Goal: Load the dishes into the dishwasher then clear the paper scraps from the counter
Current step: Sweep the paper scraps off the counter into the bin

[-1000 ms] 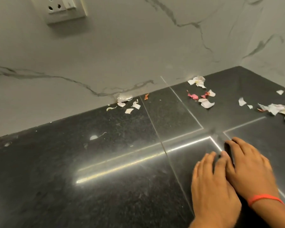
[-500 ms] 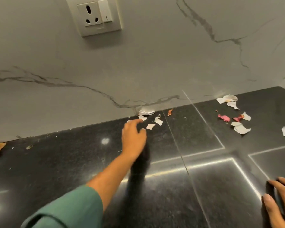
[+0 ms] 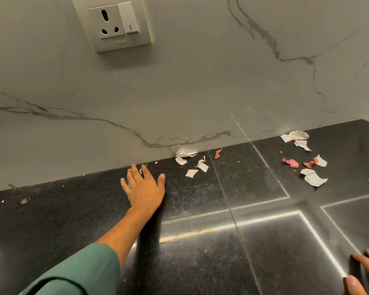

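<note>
So the person's left hand (image 3: 144,188) is lying flat on the black counter (image 3: 73,220) near the middle of the frame, fingers (image 3: 134,173) spread and straight, tips almost at the marble backsplash (image 3: 179,92), and there's a tiny scrap (image 3: 141,170) poking out between two of them. The nearest white paper scraps (image 3: 192,165) are sitting just to the right of that hand along the wall edge, plus an orange bit (image 3: 218,153), and a bigger bunch of white and pink scraps (image 3: 303,160) is hanging out toward the upper right. The right hand (image 3: 362,273) is barely showing in the lower right corner, fingers relaxed, holding nothing. No dishes or dishwasher in view, so I'm guessing it's the sweeping part now. What I'd worry about: those bits are thin and light, so a flat palm dragging across could slide over some and leave them wedged in the wall seam, or a fast swipe could be flicking them off the counter. The pink pile is well apart too, easy to miss.
</note>
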`<state>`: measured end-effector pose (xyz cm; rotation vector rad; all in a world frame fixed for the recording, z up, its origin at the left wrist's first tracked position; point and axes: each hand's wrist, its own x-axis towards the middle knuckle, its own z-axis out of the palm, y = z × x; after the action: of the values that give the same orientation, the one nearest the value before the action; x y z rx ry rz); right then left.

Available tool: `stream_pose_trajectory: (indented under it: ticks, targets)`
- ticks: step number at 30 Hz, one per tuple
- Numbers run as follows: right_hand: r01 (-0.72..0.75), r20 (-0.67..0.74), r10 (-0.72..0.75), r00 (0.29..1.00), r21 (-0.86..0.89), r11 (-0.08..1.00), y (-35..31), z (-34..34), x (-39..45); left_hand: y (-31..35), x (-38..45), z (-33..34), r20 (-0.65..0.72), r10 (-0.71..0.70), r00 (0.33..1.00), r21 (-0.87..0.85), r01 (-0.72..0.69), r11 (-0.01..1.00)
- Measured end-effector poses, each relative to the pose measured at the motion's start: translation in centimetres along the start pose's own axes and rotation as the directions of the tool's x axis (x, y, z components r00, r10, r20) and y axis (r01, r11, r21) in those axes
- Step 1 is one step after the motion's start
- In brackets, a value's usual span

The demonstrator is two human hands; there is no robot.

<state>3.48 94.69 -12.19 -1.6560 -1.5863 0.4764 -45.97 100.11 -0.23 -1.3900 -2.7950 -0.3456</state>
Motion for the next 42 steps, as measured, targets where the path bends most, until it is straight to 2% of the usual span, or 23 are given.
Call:
stream_pose_trajectory:
  ticks: [2,6,9,12,13,16,17,18,19,20,22,23,26,28,30,32,34,35,36,37,38,40,42]
  targets:
    - [0.077,0.029,-0.075,0.997,-0.105,0.992,-1.8,-1.0,0.2,0.7,-0.4,0.2,-0.048,0.092,0.995,-0.008,-0.093,0.996]
    - [0.082,0.007,-0.082,0.997,-0.174,0.981,-3.4,-2.0,0.6,4.6,-0.5,0.6,-0.032,0.309,0.95,-0.133,-0.311,0.941]
    - [0.092,0.017,-0.091,0.996,-0.175,0.98,-3.4,-2.6,0.5,7.8,0.5,1.7,0.065,0.328,0.943,-0.275,-0.299,0.914]
    - [0.108,0.02,-0.106,0.994,-0.182,0.977,-3.9,-3.0,0.5,10.3,-0.1,2.5,0.045,0.426,0.904,-0.233,-0.405,0.884]
    - [0.116,0.02,-0.114,0.993,-0.193,0.974,-4.1,-3.0,0.5,10.9,-1.1,2.4,0.036,0.52,0.853,-0.237,-0.498,0.834]
    - [0.128,0.018,-0.128,0.992,-0.222,0.967,-5.4,-3.2,0.6,11.9,-5.4,1.8,0.049,0.806,0.591,-0.308,-0.758,0.575]
    - [0.126,0.019,-0.125,0.992,-0.225,0.966,-5.8,-3.2,0.7,11.9,-6.4,1.7,0.032,0.844,0.536,-0.324,-0.793,0.516]
    - [0.121,0.02,-0.119,0.993,-0.228,0.966,-6.2,-3.3,0.7,11.8,-6.7,1.9,-0.02,0.848,0.529,-0.33,-0.804,0.494]
    - [0.116,0.027,-0.113,0.993,-0.235,0.965,-6.6,-3.4,0.6,11.7,-6.3,2.0,-0.077,0.814,0.576,-0.343,-0.782,0.521]
    - [0.109,0.033,-0.104,0.994,-0.24,0.965,-7.1,-3.5,0.6,11.6,-5.5,2.3,-0.113,0.744,0.659,-0.36,-0.725,0.587]
    - [0.103,0.05,-0.094,0.994,-0.247,0.963,-8.0,-3.7,0.7,11.3,-2.6,2.9,-0.109,0.568,0.816,-0.338,-0.568,0.75]
    - [0.105,0.058,-0.093,0.994,-0.251,0.962,-8.3,-3.8,0.6,11.1,-1.1,3.1,-0.091,0.491,0.866,-0.304,-0.494,0.815]
    - [0.117,0.069,-0.103,0.992,-0.263,0.957,-9.1,-4.0,0.5,11.6,1.7,3.5,-0.031,0.359,0.933,-0.243,-0.356,0.902]
    - [0.135,0.082,-0.117,0.99,-0.27,0.953,-9.5,-4.4,0.4,12.9,1.9,3.8,-0.019,0.398,0.917,-0.212,-0.393,0.895]
    - [0.142,0.089,-0.121,0.989,-0.289,0.947,-9.8,-4.6,0.4,14.6,0.6,3.6,0.006,0.558,0.83,-0.181,-0.547,0.817]
    - [0.138,0.097,-0.114,0.989,-0.304,0.943,-9.9,-4.7,0.4,16.2,-2.0,3.4,0.052,0.762,0.645,-0.231,-0.735,0.638]
    - [0.121,0.092,-0.098,0.991,-0.292,0.949,-10.2,-4.6,0.4,17.3,-5.1,3.2,0.06,0.889,0.453,-0.335,-0.83,0.446]
    - [0.112,0.088,-0.089,0.992,-0.293,0.949,-10.1,-4.7,0.4,17.8,-6.3,3.2,0.038,0.918,0.394,-0.384,-0.843,0.378]
    - [0.103,0.085,-0.081,0.993,-0.298,0.949,-10.1,-4.8,0.3,18.3,-6.9,3.3,-0.005,0.926,0.378,-0.417,-0.843,0.341]
    - [0.097,0.085,-0.074,0.994,-0.303,0.948,-10.1,-4.8,0.3,18.8,-6.7,3.5,-0.052,0.913,0.405,-0.442,-0.829,0.343]
    - [0.087,0.087,-0.064,0.994,-0.306,0.948,-10.2,-4.9,0.2,19.3,-5.8,3.8,-0.095,0.877,0.471,-0.455,-0.804,0.382]
    - [0.081,0.087,-0.055,0.995,-0.319,0.944,-10.4,-5.0,0.2,20.1,-2.5,4.3,-0.135,0.754,0.643,-0.435,-0.722,0.538]
    - [0.084,0.081,-0.061,0.995,-0.335,0.938,-10.5,-5.3,0.0,20.3,1.2,4.7,-0.116,0.653,0.749,-0.332,-0.649,0.685]
